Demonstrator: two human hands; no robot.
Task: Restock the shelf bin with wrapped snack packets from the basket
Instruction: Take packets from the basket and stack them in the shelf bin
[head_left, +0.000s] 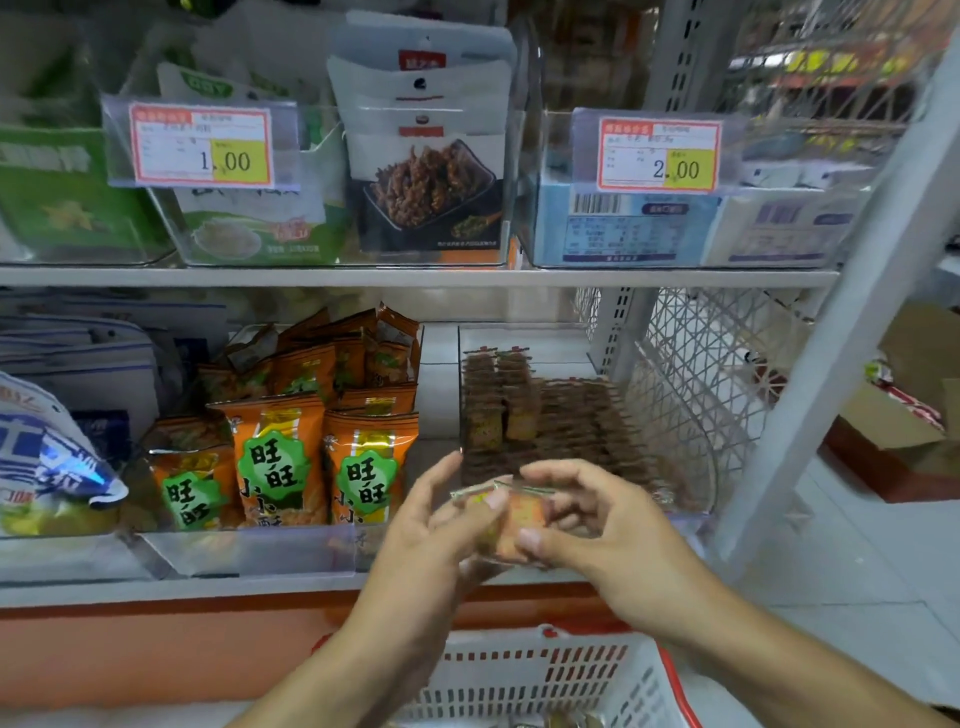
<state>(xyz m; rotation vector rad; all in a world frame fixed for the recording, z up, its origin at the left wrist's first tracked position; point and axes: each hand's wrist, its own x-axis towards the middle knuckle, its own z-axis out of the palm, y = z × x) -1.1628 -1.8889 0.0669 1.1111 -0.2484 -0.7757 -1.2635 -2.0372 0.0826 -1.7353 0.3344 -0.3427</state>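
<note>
Together, both hands (left (441, 525), right (602, 519)) pinch one clear-wrapped orange packet (511, 519).

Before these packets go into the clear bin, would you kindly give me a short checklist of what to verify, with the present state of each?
1. Wrapped packets held securely: ok, left hand and right hand both grip them.
2. Number of packets held: cannot tell, they blur together.
3. Target bin has room: ok, rows of brown packets sit low, with space above them.
4. Path to bin: ok, hands are just in front of its open top.
5. Basket within reach: ok, directly below the hands.
6. Stock left in basket: cannot tell.
</note>
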